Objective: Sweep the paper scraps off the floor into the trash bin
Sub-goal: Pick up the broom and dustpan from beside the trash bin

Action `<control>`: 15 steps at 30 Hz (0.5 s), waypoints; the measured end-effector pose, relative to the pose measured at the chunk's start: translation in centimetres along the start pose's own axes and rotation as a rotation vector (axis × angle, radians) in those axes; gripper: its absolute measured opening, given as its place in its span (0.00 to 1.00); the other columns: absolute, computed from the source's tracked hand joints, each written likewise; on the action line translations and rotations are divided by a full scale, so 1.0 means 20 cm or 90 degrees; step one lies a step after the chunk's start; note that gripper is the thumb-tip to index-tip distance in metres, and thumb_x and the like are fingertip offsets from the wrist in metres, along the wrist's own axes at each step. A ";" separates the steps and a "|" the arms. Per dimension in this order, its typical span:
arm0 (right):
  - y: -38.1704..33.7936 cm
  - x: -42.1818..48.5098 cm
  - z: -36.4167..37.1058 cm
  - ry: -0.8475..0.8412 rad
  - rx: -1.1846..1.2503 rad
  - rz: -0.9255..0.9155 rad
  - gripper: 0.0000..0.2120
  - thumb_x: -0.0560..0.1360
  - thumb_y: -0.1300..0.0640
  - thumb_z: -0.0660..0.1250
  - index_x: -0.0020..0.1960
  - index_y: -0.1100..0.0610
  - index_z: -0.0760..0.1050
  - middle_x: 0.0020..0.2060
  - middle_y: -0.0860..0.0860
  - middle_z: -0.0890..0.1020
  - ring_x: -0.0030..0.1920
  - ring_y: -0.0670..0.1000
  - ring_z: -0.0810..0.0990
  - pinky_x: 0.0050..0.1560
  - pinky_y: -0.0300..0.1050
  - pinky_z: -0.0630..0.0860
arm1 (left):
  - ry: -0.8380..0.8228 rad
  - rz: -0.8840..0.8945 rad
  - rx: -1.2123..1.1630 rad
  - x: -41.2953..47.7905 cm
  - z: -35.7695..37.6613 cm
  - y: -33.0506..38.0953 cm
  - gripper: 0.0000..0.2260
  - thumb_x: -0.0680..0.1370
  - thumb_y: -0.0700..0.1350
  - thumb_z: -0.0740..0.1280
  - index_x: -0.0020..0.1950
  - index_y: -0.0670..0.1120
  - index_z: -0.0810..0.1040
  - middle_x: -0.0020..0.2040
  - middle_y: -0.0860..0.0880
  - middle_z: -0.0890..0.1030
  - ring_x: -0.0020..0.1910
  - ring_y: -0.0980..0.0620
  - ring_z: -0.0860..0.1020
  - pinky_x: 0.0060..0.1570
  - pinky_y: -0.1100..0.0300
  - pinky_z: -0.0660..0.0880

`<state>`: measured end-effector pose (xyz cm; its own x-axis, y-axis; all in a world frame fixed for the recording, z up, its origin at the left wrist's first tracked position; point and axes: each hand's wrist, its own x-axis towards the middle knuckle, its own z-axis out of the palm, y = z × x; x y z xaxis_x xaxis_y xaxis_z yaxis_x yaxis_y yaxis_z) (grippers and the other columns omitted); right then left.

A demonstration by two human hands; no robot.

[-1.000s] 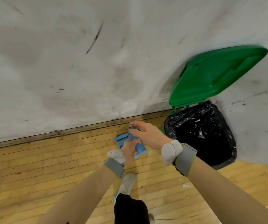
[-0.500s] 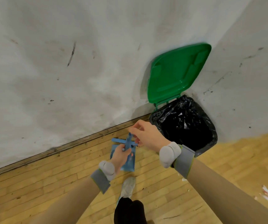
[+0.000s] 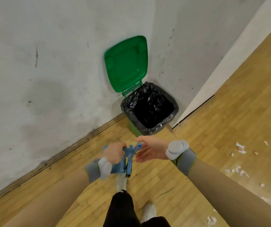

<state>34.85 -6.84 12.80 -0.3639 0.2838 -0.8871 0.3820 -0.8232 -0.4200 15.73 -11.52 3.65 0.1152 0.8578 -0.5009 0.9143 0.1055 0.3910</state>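
Gripping dustpan (image 3: 121, 166) handle in left hand (image 3: 115, 153), fingers curled round, steadying it; right hand (image 3: 149, 149) fingers loosely spread at brush (image 3: 134, 150) tip, probably to unclip it. Paper scraps (image 3: 239, 148) on floor (image 3: 213, 128), right; trash bin (image 3: 126, 108) open ahead.

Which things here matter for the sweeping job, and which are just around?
Job: paper scraps on the floor; blue dustpan and brush set in the left-hand grip; right-hand grip, open beside it; trash bin, lid up.
Just there: shoes; wristbands; scuffed wall.

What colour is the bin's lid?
The lid is green, clearest in the head view.
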 end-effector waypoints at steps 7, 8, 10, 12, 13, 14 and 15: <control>0.64 -0.23 0.05 -0.068 0.183 0.137 0.34 0.77 0.54 0.71 0.73 0.69 0.60 0.60 0.67 0.75 0.53 0.64 0.80 0.61 0.55 0.77 | -0.182 0.228 0.189 -0.37 0.13 0.34 0.08 0.78 0.39 0.60 0.53 0.45 0.77 0.42 0.49 0.77 0.39 0.51 0.71 0.39 0.55 0.68; 0.70 -0.22 0.06 -0.080 0.214 0.149 0.29 0.77 0.56 0.70 0.70 0.70 0.63 0.55 0.66 0.77 0.50 0.62 0.80 0.57 0.55 0.80 | -0.211 0.246 0.202 -0.39 0.14 0.36 0.09 0.78 0.40 0.60 0.54 0.44 0.77 0.46 0.48 0.78 0.41 0.51 0.71 0.38 0.57 0.67; 0.86 -0.25 0.12 -0.074 0.286 0.145 0.19 0.78 0.59 0.69 0.62 0.69 0.68 0.47 0.63 0.79 0.46 0.59 0.81 0.50 0.53 0.82 | -0.266 0.291 0.241 -0.46 0.17 0.43 0.10 0.78 0.39 0.60 0.56 0.44 0.78 0.50 0.47 0.80 0.43 0.48 0.74 0.40 0.55 0.70; 1.01 -0.26 0.18 -0.054 0.350 0.141 0.15 0.78 0.62 0.68 0.61 0.67 0.67 0.48 0.62 0.77 0.45 0.59 0.80 0.53 0.52 0.81 | -0.301 0.315 0.264 -0.52 0.22 0.47 0.11 0.78 0.40 0.62 0.58 0.46 0.79 0.52 0.47 0.81 0.48 0.45 0.78 0.48 0.48 0.76; 1.10 -0.26 0.21 -0.041 0.380 0.136 0.15 0.79 0.64 0.67 0.62 0.66 0.66 0.50 0.61 0.75 0.44 0.59 0.79 0.57 0.53 0.79 | -0.317 0.328 0.277 -0.55 0.26 0.47 0.11 0.78 0.40 0.62 0.57 0.46 0.79 0.52 0.46 0.81 0.50 0.44 0.79 0.49 0.47 0.77; 1.19 -0.26 0.26 -0.029 0.419 0.127 0.15 0.79 0.66 0.66 0.63 0.66 0.65 0.52 0.61 0.73 0.43 0.59 0.79 0.59 0.53 0.77 | -0.325 0.352 0.295 -0.59 0.30 0.47 0.10 0.77 0.41 0.63 0.56 0.47 0.79 0.52 0.46 0.82 0.50 0.44 0.79 0.49 0.47 0.77; 1.25 -0.26 0.32 -0.019 0.455 0.117 0.15 0.79 0.67 0.64 0.63 0.65 0.65 0.51 0.62 0.73 0.42 0.59 0.79 0.58 0.52 0.76 | -0.331 0.380 0.315 -0.61 0.34 0.46 0.10 0.77 0.42 0.63 0.55 0.47 0.80 0.51 0.46 0.82 0.50 0.44 0.79 0.49 0.46 0.78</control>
<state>40.92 -32.05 8.09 -0.3746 0.1046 -0.9213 -0.2035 -0.9787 -0.0284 25.39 -24.45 8.24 0.6696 0.3558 -0.6519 0.6954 -0.6087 0.3820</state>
